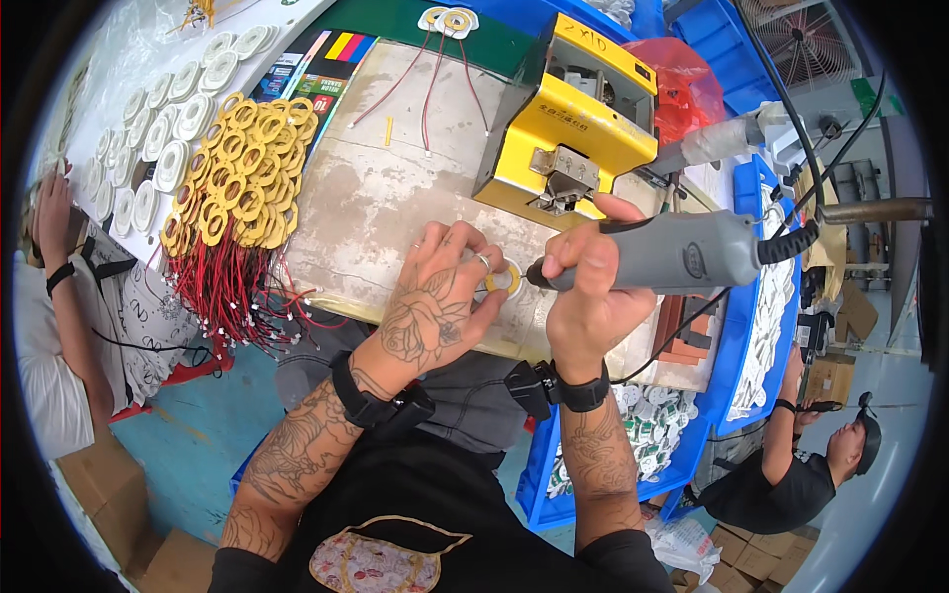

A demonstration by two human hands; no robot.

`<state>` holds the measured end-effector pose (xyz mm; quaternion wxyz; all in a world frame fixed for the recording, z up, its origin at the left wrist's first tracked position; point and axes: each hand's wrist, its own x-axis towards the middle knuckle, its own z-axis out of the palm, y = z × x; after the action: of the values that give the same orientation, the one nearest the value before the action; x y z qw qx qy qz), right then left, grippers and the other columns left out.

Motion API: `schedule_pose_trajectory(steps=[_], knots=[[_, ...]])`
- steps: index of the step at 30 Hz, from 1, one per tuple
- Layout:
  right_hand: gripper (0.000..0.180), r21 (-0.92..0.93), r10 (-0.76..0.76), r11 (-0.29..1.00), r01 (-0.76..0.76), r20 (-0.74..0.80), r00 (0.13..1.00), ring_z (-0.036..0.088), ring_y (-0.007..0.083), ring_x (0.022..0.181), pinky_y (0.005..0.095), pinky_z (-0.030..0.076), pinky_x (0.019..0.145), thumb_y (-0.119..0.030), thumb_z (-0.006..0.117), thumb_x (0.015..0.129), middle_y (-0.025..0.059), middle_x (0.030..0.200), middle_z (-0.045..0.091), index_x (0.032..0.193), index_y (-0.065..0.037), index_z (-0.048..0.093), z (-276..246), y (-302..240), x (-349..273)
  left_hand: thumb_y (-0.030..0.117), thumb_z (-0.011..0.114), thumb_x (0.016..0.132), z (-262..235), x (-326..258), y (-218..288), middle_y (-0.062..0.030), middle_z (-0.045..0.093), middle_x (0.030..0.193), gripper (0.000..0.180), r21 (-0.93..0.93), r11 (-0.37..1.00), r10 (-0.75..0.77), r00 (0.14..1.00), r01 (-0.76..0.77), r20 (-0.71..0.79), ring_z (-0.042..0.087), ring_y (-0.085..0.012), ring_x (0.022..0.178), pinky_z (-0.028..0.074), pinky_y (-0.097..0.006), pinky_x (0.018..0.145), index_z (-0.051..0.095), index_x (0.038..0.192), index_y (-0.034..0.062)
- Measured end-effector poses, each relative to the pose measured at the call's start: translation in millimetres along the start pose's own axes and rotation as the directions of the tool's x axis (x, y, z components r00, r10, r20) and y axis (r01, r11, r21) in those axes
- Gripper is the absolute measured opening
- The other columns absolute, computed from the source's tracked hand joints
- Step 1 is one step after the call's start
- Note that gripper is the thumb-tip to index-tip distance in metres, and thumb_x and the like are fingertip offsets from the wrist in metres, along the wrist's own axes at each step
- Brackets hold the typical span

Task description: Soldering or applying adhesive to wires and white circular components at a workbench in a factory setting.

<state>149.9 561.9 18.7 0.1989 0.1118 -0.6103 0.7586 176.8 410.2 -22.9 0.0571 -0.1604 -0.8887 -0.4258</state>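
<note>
Fig.: bench work seen from above, near edge of the worktop (395, 188).

Small yellow-rimmed disc w/ pale centre (502, 281) lies flat on the worktop close to its near edge, pinned under the fingertips of the left hand (435, 296). That hand is spread palm-down, fingers curled onto the disc; it presses rather than grasps. Right hand (583, 287) is closed in a fist-like grip round a grey handheld power tool (672, 255). The tool's long axis runs approx. parallel to the near edge, cable end toward the right edge, dark tip pointing left and sitting just beside or touching the disc's right rim; contact itself cannot be told. So the disc lies between the two hands: left on top of it, right approaching sideways via the tool.

Surface: scuffed pale board, worn and stained. Toward the left edge, a heap of yellow discs w/ red leads (237, 188); beyond it, rows of white rings (158, 138). At the far edge a yellow box-shaped machine (573, 109), w/ two wired discs (447, 20) further back.

Room: blue bins (741, 326) of white parts flank the right edge; other people work at left and lower right; a fan stands in the far right corner.
</note>
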Motion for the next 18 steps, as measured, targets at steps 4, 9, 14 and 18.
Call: schedule_pose_trajectory(steps=[4, 9, 14, 18], knots=[[0.045, 0.028, -0.005, 1.000, 0.005, 0.012, 1.000, 0.060, 0.0135, 0.065, 0.0290, 0.050, 0.063, -0.017, 0.074, 0.100, 0.0069, 0.077, 0.063, 0.130, 0.011, 0.055, -2.2, 3.5, -2.8, 0.015, 0.078, 0.083, 1.0, -0.8, -0.5, -0.0119, 0.057, 0.114, 0.027, -0.017, 1.000, -0.010, 1.000, 0.011, 0.008, 0.053, -0.0352, 0.110, 0.046, -0.048, 0.095, 0.069, 0.108, 0.0085], [0.042, 0.014, 0.008, 1.000, -0.008, 0.028, 1.000, 0.061, 0.0144, 0.067, 0.0295, 0.050, 0.063, -0.017, 0.074, 0.100, 0.0080, 0.078, 0.063, 0.127, 0.010, 0.056, -5.6, 7.0, -5.0, 0.015, 0.078, 0.083, 1.3, -1.3, 0.3, -0.0115, 0.058, 0.113, 0.027, -0.016, 1.000, -0.005, 1.000, 0.005, -0.001, 0.053, -0.0349, 0.110, 0.046, -0.048, 0.095, 0.070, 0.108, 0.0092], [0.040, -0.015, 0.033, 0.999, -0.032, 0.014, 0.999, 0.058, 0.0153, 0.065, 0.0318, 0.050, 0.061, -0.023, 0.073, 0.101, 0.0078, 0.077, 0.060, 0.120, 0.007, 0.055, -3.1, 8.1, -8.0, 0.014, 0.080, 0.083, 1.5, 0.3, 1.7, -0.0104, 0.059, 0.113, 0.027, 0.000, 1.000, 0.009, 1.000, -0.009, -0.024, 0.054, -0.0329, 0.104, 0.047, -0.045, 0.095, 0.073, 0.108, 0.0088], [0.042, -0.040, 0.073, 0.997, -0.073, -0.008, 0.997, 0.055, 0.0162, 0.063, 0.0339, 0.049, 0.060, -0.028, 0.071, 0.102, 0.0076, 0.074, 0.057, 0.118, 0.007, 0.055, -0.4, 8.3, -7.6, 0.015, 0.080, 0.083, 1.2, 0.0, 1.6, -0.0112, 0.059, 0.114, 0.028, -0.009, 1.000, 0.005, 1.000, -0.005, -0.026, 0.054, -0.0330, 0.105, 0.048, -0.045, 0.095, 0.073, 0.109, 0.0079]])
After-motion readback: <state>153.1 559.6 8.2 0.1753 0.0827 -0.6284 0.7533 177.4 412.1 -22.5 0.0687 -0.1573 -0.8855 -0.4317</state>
